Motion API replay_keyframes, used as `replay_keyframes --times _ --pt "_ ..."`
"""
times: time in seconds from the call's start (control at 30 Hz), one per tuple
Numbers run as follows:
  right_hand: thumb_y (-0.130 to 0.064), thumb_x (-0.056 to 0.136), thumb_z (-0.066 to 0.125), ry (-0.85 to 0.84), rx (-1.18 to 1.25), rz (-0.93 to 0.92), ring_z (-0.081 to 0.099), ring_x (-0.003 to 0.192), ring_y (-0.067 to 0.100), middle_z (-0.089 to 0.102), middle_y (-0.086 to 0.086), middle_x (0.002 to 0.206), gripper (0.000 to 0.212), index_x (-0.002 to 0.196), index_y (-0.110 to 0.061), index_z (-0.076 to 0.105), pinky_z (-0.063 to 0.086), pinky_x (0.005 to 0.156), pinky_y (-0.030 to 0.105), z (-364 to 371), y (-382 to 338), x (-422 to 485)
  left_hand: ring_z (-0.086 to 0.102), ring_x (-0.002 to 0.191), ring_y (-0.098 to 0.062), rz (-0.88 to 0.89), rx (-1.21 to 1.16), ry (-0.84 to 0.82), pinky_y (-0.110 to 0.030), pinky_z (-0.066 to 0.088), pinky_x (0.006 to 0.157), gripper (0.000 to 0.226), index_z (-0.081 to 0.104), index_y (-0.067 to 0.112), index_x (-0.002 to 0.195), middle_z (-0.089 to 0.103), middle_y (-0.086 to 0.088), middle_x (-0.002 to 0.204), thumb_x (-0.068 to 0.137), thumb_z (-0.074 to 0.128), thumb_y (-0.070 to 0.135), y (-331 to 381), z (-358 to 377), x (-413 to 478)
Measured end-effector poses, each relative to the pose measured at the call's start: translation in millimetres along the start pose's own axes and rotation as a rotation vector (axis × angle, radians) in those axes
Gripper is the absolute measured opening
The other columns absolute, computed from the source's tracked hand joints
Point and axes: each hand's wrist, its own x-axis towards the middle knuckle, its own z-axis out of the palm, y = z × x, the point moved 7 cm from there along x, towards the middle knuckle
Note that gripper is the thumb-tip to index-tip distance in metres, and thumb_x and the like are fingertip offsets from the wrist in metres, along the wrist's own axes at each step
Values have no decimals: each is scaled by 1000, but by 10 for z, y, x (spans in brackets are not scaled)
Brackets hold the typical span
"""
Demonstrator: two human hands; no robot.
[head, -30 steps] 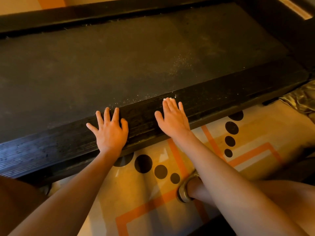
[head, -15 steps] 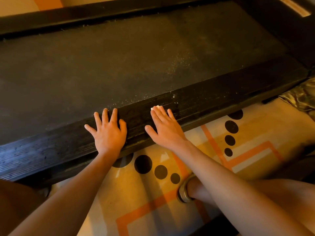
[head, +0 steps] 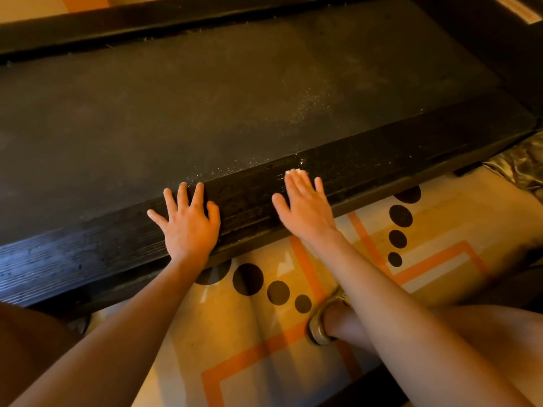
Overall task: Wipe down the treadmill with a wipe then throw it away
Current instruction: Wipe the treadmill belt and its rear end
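As left hand point(head: 189, 223) splays flat on treadmill edge rail point(head: 88, 254), flat right hand point(head: 302, 207) apparently presses wipe point(head: 295, 171)

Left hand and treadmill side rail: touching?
Touching. Head view: the left hand lies flat on the side rail, fingers spread, with no gap showing under palm or fingertips.

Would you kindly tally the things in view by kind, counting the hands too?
Hands: 2 (left hand, right hand)
Wipe: 1
Treadmill: 1
Rug: 1
Sandal: 1
Total: 6
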Motion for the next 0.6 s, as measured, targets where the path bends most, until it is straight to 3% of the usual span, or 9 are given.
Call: replay_keyframes --times 0.07,0.2,0.37,0.53,0.6 --pt "-57 107 16 -2 -11 6 -5 159 20 4 5 173 72 164 -14 9 -5 127 43 8 -77 -47 5 157 -36 0 0 4 -73 -1 117 56 28 30 160 22 -7 168 108 28 50 0 -4 8" --pt "-56 108 20 -53 -6 -190 -10 158 16 -1 0 173 70 165 -18 7 -12 125 37 200 -420 -345 4 157 -36 -8 1 -1 -73 0 117 56 27 30 160 21 -7 168 108 27 50 -5 -10 2" --pt "-56 107 14 -2 -11 41 -3 159 17 6 3 173 70 165 -16 10 -6 127 43 -38 142 -67 4 157 -36 -2 0 1 -72 -2 117 56 27 30 160 21 -7 168 108 27 50 -11 -8 -2" --pt "-56 107 18 -51 20 -176 -11 157 15 -3 0 172 71 165 -17 4 -4 129 42 161 -276 -520 3 157 -36 -9 5 -10 -72 -1 117 57 26 30 161 20 -7 169 108 27 50 -6 -14 4" --pt "-57 107 15 -37 -15 -146 -12 157 13 -3 -2 172 70 165 -19 3 -2 129 44 140 -97 -412 3 157 -36 -6 14 -8 -72 -1 117 57 26 30 161 20 -7 169 108 27 50 -4 -12 -3"
